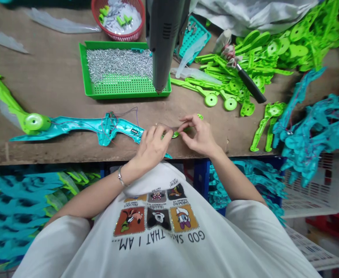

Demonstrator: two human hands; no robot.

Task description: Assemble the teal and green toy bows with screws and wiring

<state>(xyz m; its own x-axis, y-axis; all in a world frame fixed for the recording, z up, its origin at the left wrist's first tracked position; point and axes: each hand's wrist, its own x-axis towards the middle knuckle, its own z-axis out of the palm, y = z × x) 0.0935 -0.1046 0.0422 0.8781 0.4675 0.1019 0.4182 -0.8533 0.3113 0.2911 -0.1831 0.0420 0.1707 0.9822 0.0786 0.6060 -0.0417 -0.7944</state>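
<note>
In the head view, a long teal body (79, 125) lies along the near edge of the table (56, 81). Its far left end is already joined to a green limb (34, 121), and thin wires (123, 114) loop out of its middle. Its right end runs under the person's hands and shows no matching limb, so by the look of it one side is fitted and the other is open work. The left hand (152, 144) has its fingertips closed narrowly on the round end of a small green part (175, 134). The right hand (199, 135) pinches the part's other end between thumb and forefinger. The part sits between the two grips, touching both, just above the body's right tip. Beyond the hands hangs a grey powered driver (162, 42) over a green tray (84, 69) of screws. A heap of green parts (273, 50) lies to the right.
</note>
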